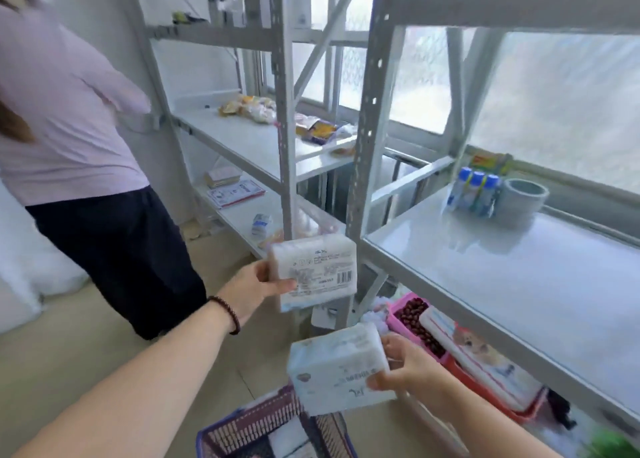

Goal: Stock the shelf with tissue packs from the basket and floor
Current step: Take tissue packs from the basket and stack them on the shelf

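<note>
White plastic wraps both tissue packs, one in each hand. The left hand (251, 289) reaches forward at mid-frame and grips the upper pack (313, 272) by its left end, thumb across the printed face and fingers (263, 271) curled behind. That pack's long axis runs left to right, tilted slightly, with its barcode face turned toward the camera; it is held in the air in front of the grey post (363, 180) of the shelf (519, 284). A dark bead bracelet (227, 314) circles the left wrist.

Nearer and lower, the right hand (405, 367) clamps the lower pack (339, 367) at its right end, thumb on the near side and fingers (391, 345) over the far edge. Its long axis also runs roughly left to right, the right end raised a little, with the printed top facing up. It hangs just above the purple basket (242, 430) at the bottom edge, where more white packs lie inside, blurred.

To the right, the white shelf board carries three blue-capped bottles (474, 191) and a tape roll (524, 198) at its far side. Under that board sit a pink tray of dark red beads (415, 319) and a red bin (491, 398) holding a pack with an animal picture.

On the left stands another person in a pale pink top (62, 111) and dark trousers. Beyond, a second rack (242, 135) holds snack packets.
</note>
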